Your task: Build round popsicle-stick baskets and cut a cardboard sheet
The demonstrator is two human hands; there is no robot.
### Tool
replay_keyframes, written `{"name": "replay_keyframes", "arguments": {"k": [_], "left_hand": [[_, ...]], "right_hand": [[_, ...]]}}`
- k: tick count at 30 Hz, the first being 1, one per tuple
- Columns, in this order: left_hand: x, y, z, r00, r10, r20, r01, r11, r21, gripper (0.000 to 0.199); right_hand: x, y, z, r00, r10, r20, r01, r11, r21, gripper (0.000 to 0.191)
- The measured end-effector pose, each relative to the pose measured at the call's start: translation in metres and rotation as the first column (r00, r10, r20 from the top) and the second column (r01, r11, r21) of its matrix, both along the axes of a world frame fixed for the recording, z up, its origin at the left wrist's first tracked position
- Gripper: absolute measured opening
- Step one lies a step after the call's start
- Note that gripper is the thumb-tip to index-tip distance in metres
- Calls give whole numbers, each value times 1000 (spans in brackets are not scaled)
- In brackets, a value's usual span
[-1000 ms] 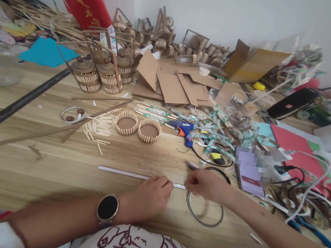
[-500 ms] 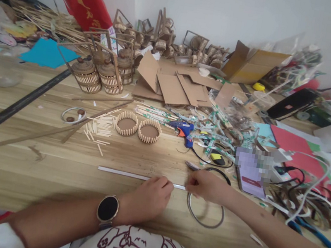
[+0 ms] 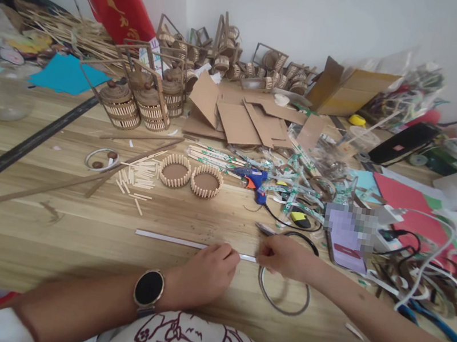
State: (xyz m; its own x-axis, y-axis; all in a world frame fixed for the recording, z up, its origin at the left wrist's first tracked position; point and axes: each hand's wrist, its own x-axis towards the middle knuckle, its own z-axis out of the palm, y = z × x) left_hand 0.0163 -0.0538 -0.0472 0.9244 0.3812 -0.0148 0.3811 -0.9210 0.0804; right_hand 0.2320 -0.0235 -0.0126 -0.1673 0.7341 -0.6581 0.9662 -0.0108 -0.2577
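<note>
A thin white strip (image 3: 172,239) lies flat along the wooden table in front of me. My left hand (image 3: 215,267), on the watch arm, is closed on its middle part. At the strip's right end my right hand (image 3: 282,256) is closed in a pinch. Behind the right fingertips shows the tip of a pointed metal tool (image 3: 265,229); whether the hand holds it is hidden. A thin grey ring (image 3: 280,311) lies partly under the right hand. Two round cardboard pieces edged with short sticks, a left one (image 3: 175,171) and a right one (image 3: 206,181), stand farther back.
Loose short sticks (image 3: 141,173) lie left of the round pieces. A blue glue gun (image 3: 255,179) rests behind my right hand, near a phone (image 3: 343,238). Finished small baskets (image 3: 119,107) and cardboard sheets (image 3: 238,123) stand behind. Blue-handled pliers (image 3: 438,324) lie at the right.
</note>
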Motion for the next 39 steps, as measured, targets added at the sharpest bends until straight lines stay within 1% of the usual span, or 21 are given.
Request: {"name": "replay_keyframes", "arguments": {"k": [8,13,16,19,21,23,25,28,32,35,37,39], "left_hand": [[0,0,5,1000,-1,-27,0,1000,-13,18],[0,-1,2,1000,7,-16,-7,1000,-17,18],[-1,3,1,1000,15,-7,-15,1000,-19,16],[-2,11,9,995,79,52,-78,997,-19,16],[-3,17,18,980,158,124,-153,987,-49,16],[-2,21,26,956,230,182,-209,969,-131,17],[-2,23,32,936,283,208,-234,944,-233,20],[-1,21,37,914,341,218,-257,906,-336,19],[-1,20,42,877,438,196,-335,852,-403,17],[-1,20,42,846,487,217,-355,819,-451,17],[-2,21,41,811,525,258,-359,796,-488,17],[-3,22,38,755,578,310,-358,760,-543,16]], "right_hand": [[-3,2,1,999,19,27,-18,1000,-5,24],[-10,3,4,997,16,69,-14,999,-30,25],[-14,2,8,995,29,90,-27,999,-22,23],[-19,-2,16,995,55,89,-59,997,54,18],[-25,-9,24,994,63,86,-72,992,106,20],[-31,-16,32,994,74,79,-86,984,157,24],[-38,-24,39,994,88,61,-99,973,210,25],[-45,-32,42,994,94,60,-107,957,271,25],[-48,-39,37,994,91,58,-106,934,342,23],[-47,-44,31,995,99,25,-100,899,427,21],[-46,-47,28,993,109,-37,-76,865,497,20],[-45,-50,25,980,129,-152,-19,819,574,19]]}}
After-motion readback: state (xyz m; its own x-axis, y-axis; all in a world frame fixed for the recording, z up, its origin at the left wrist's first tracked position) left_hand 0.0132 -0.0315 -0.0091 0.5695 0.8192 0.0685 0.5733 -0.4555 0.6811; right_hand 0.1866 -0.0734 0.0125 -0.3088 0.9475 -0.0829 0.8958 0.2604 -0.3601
